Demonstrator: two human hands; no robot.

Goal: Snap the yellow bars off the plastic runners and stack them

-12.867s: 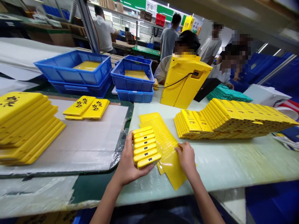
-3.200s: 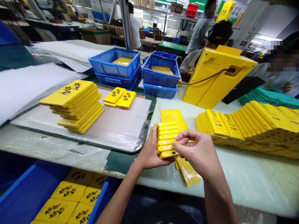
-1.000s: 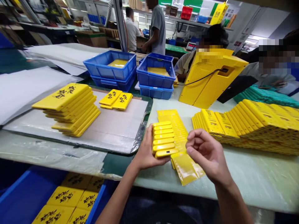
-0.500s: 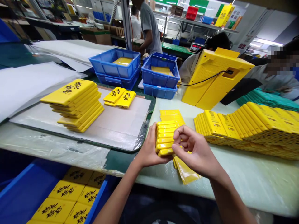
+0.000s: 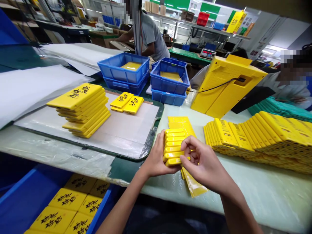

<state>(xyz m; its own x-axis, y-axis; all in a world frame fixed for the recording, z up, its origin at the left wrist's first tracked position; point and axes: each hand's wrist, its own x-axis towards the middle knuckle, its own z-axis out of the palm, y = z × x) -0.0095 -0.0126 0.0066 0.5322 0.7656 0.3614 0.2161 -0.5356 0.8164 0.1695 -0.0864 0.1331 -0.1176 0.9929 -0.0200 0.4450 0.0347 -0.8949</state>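
My left hand is wrapped round a stack of several yellow power banks, holding it above the table with the rounded ends toward me. At the stack's right side is my right hand, fingers curled and thumb tip against the lowest power bank. Whatever lies between those fingertips, if anything, is too small to make out. Glossy yellow sheets lie on the table beneath and beyond my hands, partly hidden by them.
A tall stack of lettered yellow power banks stands on a tray at left. More rows of power banks sit at right. Blue bins and a yellow cabinet stand behind. A blue crate is below left. Other people work beyond.
My right thumb and fingers have shifted slightly at the lowest power bank's edge. The view has tilted a little, and a person at the back has leaned to the left.
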